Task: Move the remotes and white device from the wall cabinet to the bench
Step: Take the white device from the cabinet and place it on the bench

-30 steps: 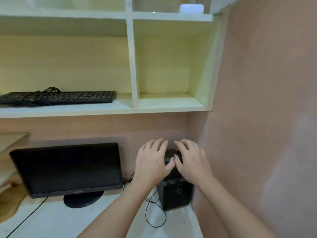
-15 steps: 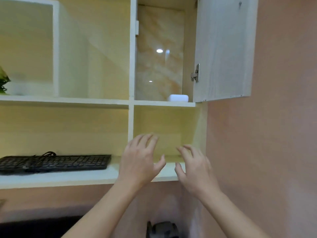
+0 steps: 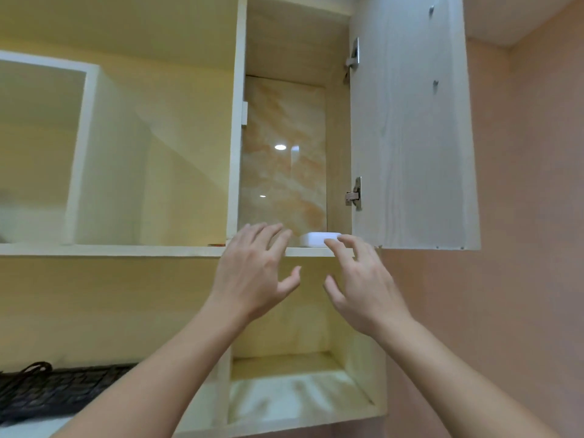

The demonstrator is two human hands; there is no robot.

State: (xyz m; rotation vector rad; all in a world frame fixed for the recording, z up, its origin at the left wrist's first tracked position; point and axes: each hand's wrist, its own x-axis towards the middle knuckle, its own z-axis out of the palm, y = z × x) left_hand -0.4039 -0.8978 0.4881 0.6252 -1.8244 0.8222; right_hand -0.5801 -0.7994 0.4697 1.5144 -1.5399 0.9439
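Observation:
A small white device (image 3: pixel 317 239) lies on the floor of the open wall cabinet (image 3: pixel 316 251), near its front edge on the right side. My left hand (image 3: pixel 252 273) is raised in front of the cabinet's lower edge, fingers spread, its fingertips just left of the device. My right hand (image 3: pixel 363 279) is raised beside it with loosely bent fingers, the fingertips at the device's right end. Neither hand holds anything. No remote shows in the cabinet from this low angle.
The cabinet door (image 3: pixel 410 137) stands swung open to the right, against the pink wall (image 3: pixel 521 216). An open cubby (image 3: pixel 294 374) sits under the cabinet. A black keyboard (image 3: pixel 47 390) lies on the shelf at lower left.
Both hands rose from the black speaker on the bench up to the cabinet's lower edge. The view tilted upward, so the bench and monitor dropped out of sight.

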